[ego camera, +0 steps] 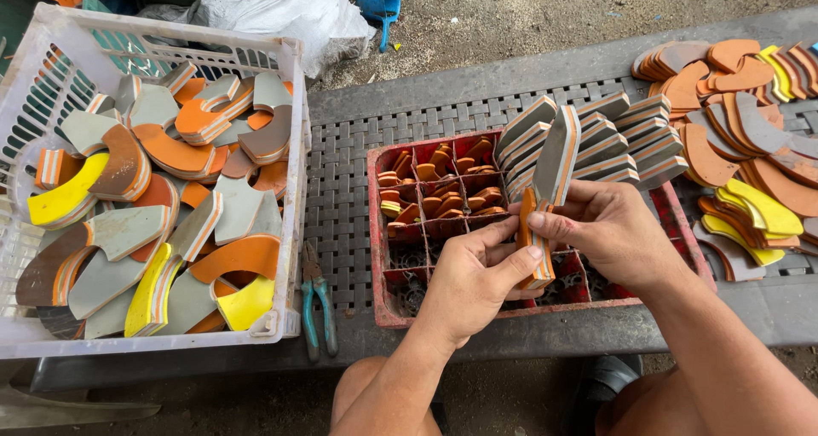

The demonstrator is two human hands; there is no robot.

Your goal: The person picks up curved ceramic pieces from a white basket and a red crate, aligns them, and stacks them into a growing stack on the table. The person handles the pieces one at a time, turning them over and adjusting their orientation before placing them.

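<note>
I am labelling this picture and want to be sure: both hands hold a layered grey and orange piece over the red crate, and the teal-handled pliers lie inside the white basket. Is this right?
Not quite. In the head view the pliers lie on the bench beside the white basket, not inside it. The rest holds: the left hand and right hand hold the layered piece over the red crate.

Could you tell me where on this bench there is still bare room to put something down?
The widest bare strip of the grey bench lies between the white basket and the red crate, though pliers take its near end. The far edge behind the crate is bare too. It is crowded at the right, where curved pieces lie heaped, and both hands work over the crate.
</note>
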